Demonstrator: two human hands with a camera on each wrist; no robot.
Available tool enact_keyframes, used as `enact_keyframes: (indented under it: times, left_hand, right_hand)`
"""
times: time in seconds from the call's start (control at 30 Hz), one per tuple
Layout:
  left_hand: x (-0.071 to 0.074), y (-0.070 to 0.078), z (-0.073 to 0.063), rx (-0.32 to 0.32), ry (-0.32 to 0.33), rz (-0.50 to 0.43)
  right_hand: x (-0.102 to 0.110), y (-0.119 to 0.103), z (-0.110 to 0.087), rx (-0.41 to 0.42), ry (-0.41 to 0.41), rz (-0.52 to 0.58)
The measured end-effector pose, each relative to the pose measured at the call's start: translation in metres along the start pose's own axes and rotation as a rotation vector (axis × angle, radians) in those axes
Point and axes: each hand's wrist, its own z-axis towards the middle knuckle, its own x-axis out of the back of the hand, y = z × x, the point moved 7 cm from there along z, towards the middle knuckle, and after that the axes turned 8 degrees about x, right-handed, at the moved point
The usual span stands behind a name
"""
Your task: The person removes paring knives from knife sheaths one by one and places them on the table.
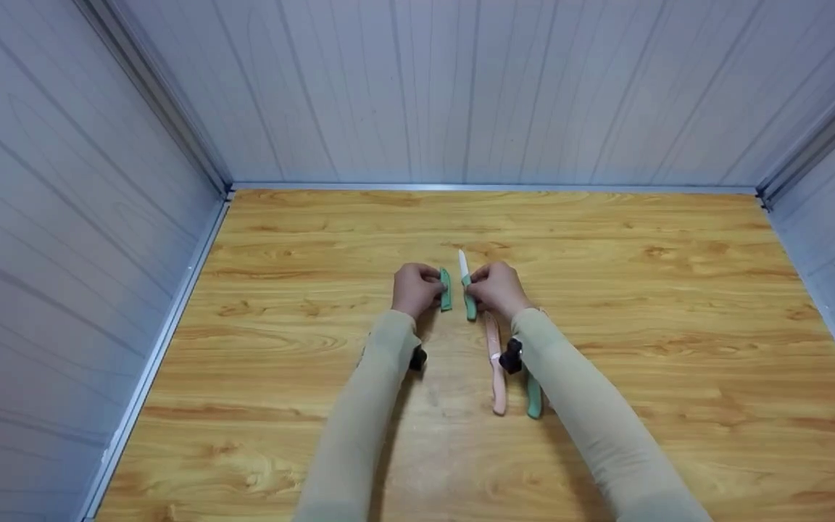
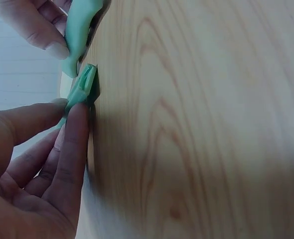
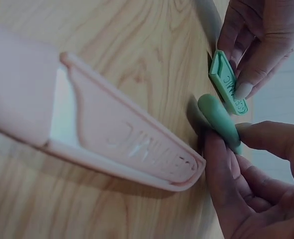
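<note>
Between thumb and fingers my left hand (image 1: 415, 289) pinches a small green blade sheath (image 1: 446, 290). Its open slotted end shows in the left wrist view, and raised lettering on its side shows in the right wrist view. My right hand (image 1: 499, 288) pinches the green handle of a small knife (image 1: 470, 303), whose bare white blade (image 1: 463, 262) points away from me. Sheath and knife are side by side, a small gap apart, low over the table. A sheathed pink knife (image 3: 132, 134) lies close by my right hand.
Below my right wrist, the pink knife's handle (image 1: 499, 391) points toward me. Beside it, a green handle (image 1: 534, 397) shows, the rest hidden under my right sleeve. The wooden table (image 1: 301, 239) is bounded by pale panel walls (image 1: 432, 94) at the back and sides.
</note>
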Motion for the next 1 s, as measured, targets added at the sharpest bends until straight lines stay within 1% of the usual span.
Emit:
enact_keyframes:
  times: [0.2,0.37,0.47,0.57,0.8,0.9,1.0]
  left_hand:
    - [0.0008,0.0001,-0.0009,-0.001,0.009,0.025]
    - [0.0004,-0.0013,-0.0002,0.006,0.017,0.034]
    - [0.0,-0.0019,-0.0004,0.012,0.013,0.022]
    - [-0.0001,-0.0023,-0.0009,0.013,0.009,0.005]
    - [-0.0006,-0.003,-0.0019,-0.001,-0.006,-0.015]
    - [-0.0008,-0.0038,-0.0019,0.013,-0.017,-0.037]
    - [-0.001,-0.0054,-0.0008,0.043,-0.022,-0.057]
  right_hand:
    - [-0.0004,0.0008,0.0003,0.0,0.004,-0.007]
    - [-0.0003,0.0007,-0.0011,0.007,0.015,0.02]
    - [0.0005,-0.0001,-0.0027,0.008,0.021,0.034]
    - [0.0016,-0.0003,-0.0033,0.007,0.031,0.022]
    - [0.002,0.0022,-0.0013,0.011,0.041,0.027]
    - [0.0022,0.0034,-0.0002,0.009,0.042,0.021]
    - [0.0028,0.0038,0.0003,0.004,0.048,0.011]
